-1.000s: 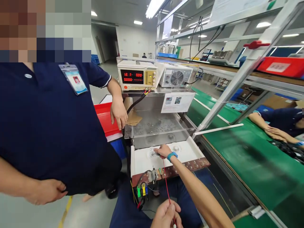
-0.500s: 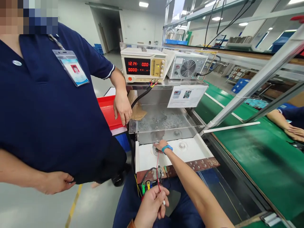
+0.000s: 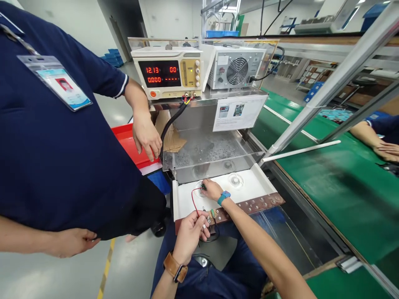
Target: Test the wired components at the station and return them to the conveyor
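My left hand point(image 3: 190, 229), with a brown watch strap at the wrist, is closed on a thin red wire point(image 3: 193, 200) near its white end point(image 3: 204, 226). It is above the near edge of a white tray point(image 3: 186, 204), beside a brown perforated strip point(image 3: 260, 205). The wire loops up to a small dark part point(image 3: 203, 187), pinched in my right hand point(image 3: 213, 190) at the left round fitting of the tray. What kind of part it is, I cannot make out. A black cable point(image 3: 216, 233) hangs by the strip, near my left fingers.
A power supply point(image 3: 166, 70) with red digits stands on a metal shelf, next to a grey unit with a fan point(image 3: 237, 70). A co-worker stands at left, one hand point(image 3: 146, 137) over a red bin point(image 3: 126, 143). On the right run a green conveyor point(image 3: 324, 182) and a slanted metal post point(image 3: 314, 97).
My left hand has moved forward to the brown strip with the red wire, which now bows leftward. The dark part in my right hand shows more clearly. The camera view has shifted.
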Motion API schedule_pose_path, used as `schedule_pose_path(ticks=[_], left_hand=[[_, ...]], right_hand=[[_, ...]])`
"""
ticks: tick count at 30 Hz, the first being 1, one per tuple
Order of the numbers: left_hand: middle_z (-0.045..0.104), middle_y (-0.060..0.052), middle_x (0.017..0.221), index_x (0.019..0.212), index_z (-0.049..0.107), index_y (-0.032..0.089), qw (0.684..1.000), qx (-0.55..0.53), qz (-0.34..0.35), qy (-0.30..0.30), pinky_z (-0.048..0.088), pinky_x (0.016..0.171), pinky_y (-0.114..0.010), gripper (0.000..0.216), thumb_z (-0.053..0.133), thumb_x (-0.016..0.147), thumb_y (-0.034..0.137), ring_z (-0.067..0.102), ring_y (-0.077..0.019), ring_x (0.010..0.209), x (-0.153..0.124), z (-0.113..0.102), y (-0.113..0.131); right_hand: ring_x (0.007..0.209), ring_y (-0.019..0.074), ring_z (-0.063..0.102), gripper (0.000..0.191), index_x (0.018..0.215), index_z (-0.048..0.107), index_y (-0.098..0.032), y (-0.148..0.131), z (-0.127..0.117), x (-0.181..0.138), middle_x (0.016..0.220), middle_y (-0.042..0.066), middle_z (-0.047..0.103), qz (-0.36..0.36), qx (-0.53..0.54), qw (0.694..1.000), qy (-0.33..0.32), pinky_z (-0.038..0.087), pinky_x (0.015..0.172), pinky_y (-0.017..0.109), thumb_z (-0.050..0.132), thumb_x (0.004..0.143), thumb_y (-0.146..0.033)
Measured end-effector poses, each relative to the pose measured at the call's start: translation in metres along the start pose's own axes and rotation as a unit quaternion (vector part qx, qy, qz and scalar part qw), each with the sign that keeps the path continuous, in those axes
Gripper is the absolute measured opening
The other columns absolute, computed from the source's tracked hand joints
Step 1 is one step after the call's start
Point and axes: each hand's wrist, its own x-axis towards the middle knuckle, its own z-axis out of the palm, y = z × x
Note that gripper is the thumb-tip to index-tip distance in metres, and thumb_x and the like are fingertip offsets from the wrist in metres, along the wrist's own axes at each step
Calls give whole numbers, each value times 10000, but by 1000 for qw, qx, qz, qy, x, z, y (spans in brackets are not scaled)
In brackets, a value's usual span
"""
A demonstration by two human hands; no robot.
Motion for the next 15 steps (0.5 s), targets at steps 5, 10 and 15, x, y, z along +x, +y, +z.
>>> schedule_pose_path(ticks=[5, 10, 15], left_hand=[[579, 17, 692, 913, 599, 152, 999, 29, 20, 16, 399, 426, -185, 413, 639, 736, 523, 546, -81, 486, 13, 1, 13], [565, 24, 646, 929, 649, 148, 995, 79, 38, 44, 350, 443, -187, 413, 632, 742, 516, 477, -67, 467, 29, 1, 18], [628, -14, 661, 896, 708, 143, 981, 132, 117, 77, 412, 575, -233, 345, 654, 745, 448, 529, -127, 608, 47, 2, 16]], right_hand=[[897, 214, 607, 279, 1035, 568, -158, -5, -3, 5, 1054, 110, 624, 38, -9, 999, -1, 405, 733, 268, 613, 830, -341], [892, 201, 604, 298, 1047, 612, -150, -4, -17, -4, 1040, 111, 635, 32, 64, 997, -1, 406, 758, 258, 661, 798, -307], [723, 151, 578, 329, 874, 635, -147, -12, -37, -59, 792, 59, 649, 61, 327, 941, 58, 425, 692, 242, 428, 942, -394]])
